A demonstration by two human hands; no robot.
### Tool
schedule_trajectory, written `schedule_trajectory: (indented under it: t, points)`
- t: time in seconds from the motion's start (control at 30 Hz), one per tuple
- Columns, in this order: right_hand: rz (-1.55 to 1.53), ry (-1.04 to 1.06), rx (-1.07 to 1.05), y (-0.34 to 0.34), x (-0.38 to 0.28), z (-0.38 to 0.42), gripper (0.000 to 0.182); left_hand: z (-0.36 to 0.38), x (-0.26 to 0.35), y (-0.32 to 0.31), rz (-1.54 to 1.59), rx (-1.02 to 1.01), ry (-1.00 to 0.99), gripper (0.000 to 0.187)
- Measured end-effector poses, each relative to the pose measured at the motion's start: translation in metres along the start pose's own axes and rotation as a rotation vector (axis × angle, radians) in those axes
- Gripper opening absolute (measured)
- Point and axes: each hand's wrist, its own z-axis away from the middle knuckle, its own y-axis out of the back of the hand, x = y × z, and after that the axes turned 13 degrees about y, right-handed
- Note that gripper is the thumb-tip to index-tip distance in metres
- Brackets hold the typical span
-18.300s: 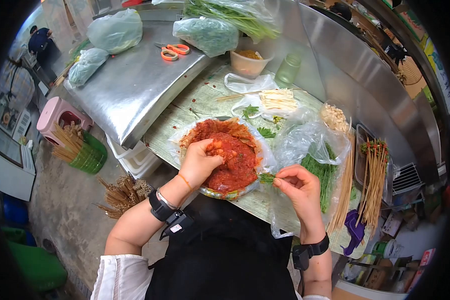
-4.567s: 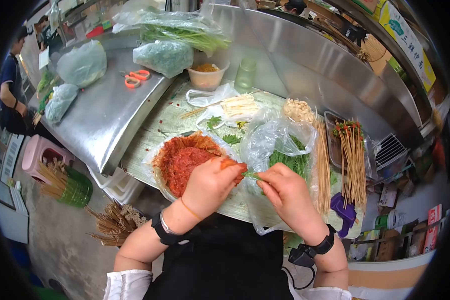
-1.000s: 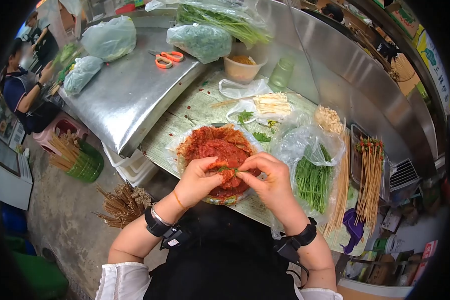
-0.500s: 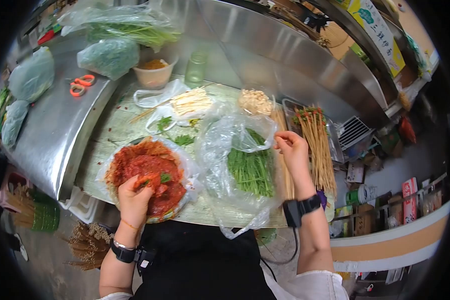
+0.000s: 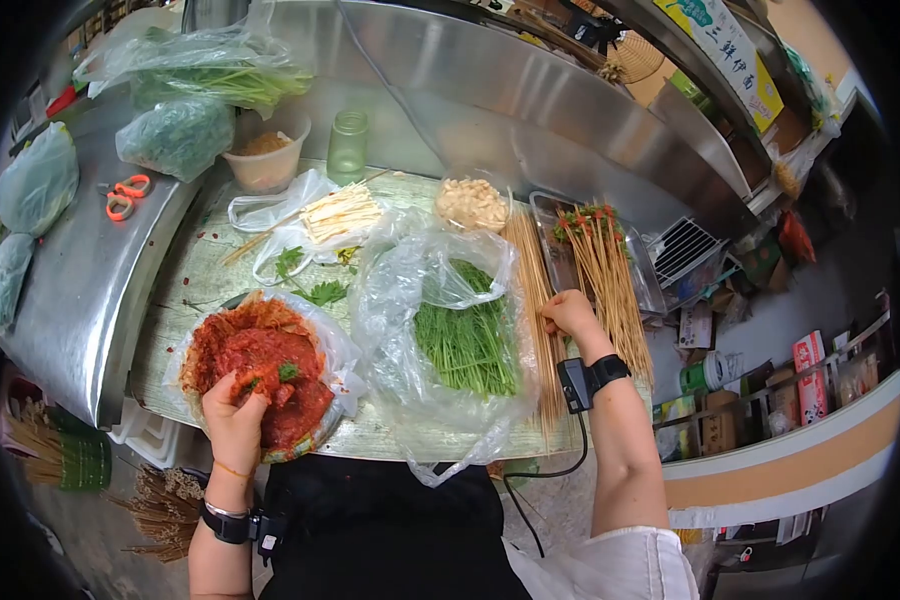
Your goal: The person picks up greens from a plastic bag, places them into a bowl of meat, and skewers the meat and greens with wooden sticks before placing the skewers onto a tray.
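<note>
My left hand (image 5: 234,412) is over a plastic-lined bowl (image 5: 346,365) of red sauce-coated meat (image 5: 270,345). Its thumb and fingers pinch a red-coated piece of meat, with a bit of green leaf beside it. On the right, my right hand (image 5: 570,314) is closed, fingertips down on a row of bare bamboo skewers (image 5: 528,270); they seem to pinch a skewer, partly hidden by the fingers. Between my hands lies an open clear plastic bag (image 5: 385,300) of long green herbs (image 5: 462,340). Loose green leaves (image 5: 322,292) lie behind the bowl.
Finished skewers (image 5: 610,280) with red and green tips rest on a metal tray (image 5: 550,215). At the back stand a tub of pale chunks (image 5: 472,203), enoki-like white strips (image 5: 340,212), a green jar (image 5: 348,145) and a plastic tub (image 5: 267,160). Orange-handled scissors (image 5: 127,196) lie on the steel counter.
My right hand has come down from beside the bag's edge onto the bare skewers. My left hand stays pinched at the meat bowl. The whole view has shifted slightly.
</note>
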Motion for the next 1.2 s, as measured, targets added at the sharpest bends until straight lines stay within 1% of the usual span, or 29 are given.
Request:
schedule_trajectory:
  t: [0.1, 0.17, 0.2, 0.27, 0.3, 0.4, 0.43, 0.5, 0.53, 0.57, 0.6, 0.67, 0.77, 0.8, 0.87, 0.9, 0.93, 1.0, 1.03, 1.07, 1.13, 1.2]
  points:
    - [-0.014, 0.027, 0.031, 0.010, -0.005, 0.009, 0.015, 0.000, 0.001, 0.000, -0.018, 0.015, -0.016, 0.021]
    - [-0.019, 0.299, 0.119, 0.020, -0.010, 0.014, 0.015, 0.000, -0.001, 0.002, -0.005, 0.025, -0.019, 0.022]
    - [-0.178, 0.306, 0.116, 0.029, -0.012, 0.018, 0.014, 0.000, -0.001, 0.002, -0.005, 0.031, -0.019, 0.022]
    - [-0.461, 0.303, 0.109, 0.055, -0.066, 0.062, 0.010, -0.001, 0.002, 0.001, 0.082, 0.016, 0.012, 0.022]
    - [-0.658, 0.315, 0.141, 0.056, -0.078, 0.072, 0.011, -0.001, 0.004, -0.001, 0.115, 0.026, -0.001, 0.022]
    - [-0.980, 0.407, 0.223, 0.023, -0.117, 0.107, 0.011, -0.002, 0.014, -0.010, 0.394, 0.000, 0.074, 0.026]
    - [-0.995, 0.415, 0.173, 0.007, -0.128, 0.118, 0.011, -0.001, 0.018, -0.014, 0.484, -0.036, 0.061, 0.027]
    - [-1.184, 0.489, 0.227, -0.028, -0.148, 0.138, 0.011, 0.001, 0.021, -0.019, 0.588, -0.086, 0.068, 0.027]
    - [-1.208, 0.489, 0.168, -0.045, -0.157, 0.146, 0.011, 0.003, 0.023, -0.022, 0.642, -0.089, 0.074, 0.026]
    - [-1.252, 0.510, 0.169, -0.060, -0.164, 0.153, 0.011, 0.007, 0.025, -0.025, 0.675, -0.093, 0.093, 0.026]
    - [-1.294, 0.530, 0.178, -0.073, -0.169, 0.159, 0.011, 0.007, 0.023, -0.025, 0.651, -0.094, 0.110, 0.029]
    - [-1.327, 0.567, 0.127, -0.096, -0.177, 0.168, 0.011, 0.010, 0.026, -0.028, 0.772, -0.051, 0.126, 0.025]
    - [-1.318, 0.577, 0.023, -0.117, -0.184, 0.182, 0.013, 0.011, 0.026, -0.021, 0.754, -0.031, 0.159, 0.026]
    - [-1.320, 0.576, 0.021, -0.121, -0.185, 0.185, 0.013, 0.011, 0.024, -0.019, 0.721, -0.030, 0.164, 0.026]
    - [-1.348, 0.567, -0.190, -0.125, -0.185, 0.188, 0.016, 0.011, 0.020, -0.018, 0.688, -0.044, 0.170, 0.027]
    - [-1.313, 0.603, -0.327, -0.124, -0.185, 0.187, 0.020, 0.012, 0.018, -0.017, 0.586, -0.052, 0.147, 0.027]
    - [-1.311, 0.603, -0.316, -0.122, -0.188, 0.188, 0.020, 0.013, 0.017, -0.015, 0.485, -0.058, 0.124, 0.027]
    - [-1.137, 0.568, -0.499, -0.114, -0.196, 0.191, 0.021, 0.015, 0.017, -0.012, 0.425, -0.044, 0.104, 0.027]
    - [-1.175, 0.626, -0.487, -0.108, -0.194, 0.186, 0.025, 0.016, 0.016, -0.010, 0.395, -0.060, 0.069, 0.027]
    - [-1.173, 0.624, -0.486, -0.101, -0.193, 0.181, 0.025, 0.016, 0.016, -0.007, 0.366, -0.074, 0.033, 0.028]
    - [-1.348, 0.629, -0.336, -0.091, -0.194, 0.170, 0.029, 0.018, 0.016, -0.002, 0.307, -0.073, 0.006, 0.026]
    - [-1.330, 0.592, -0.280, -0.089, -0.197, 0.162, 0.029, 0.021, 0.020, -0.002, 0.105, -0.077, -0.011, 0.028]
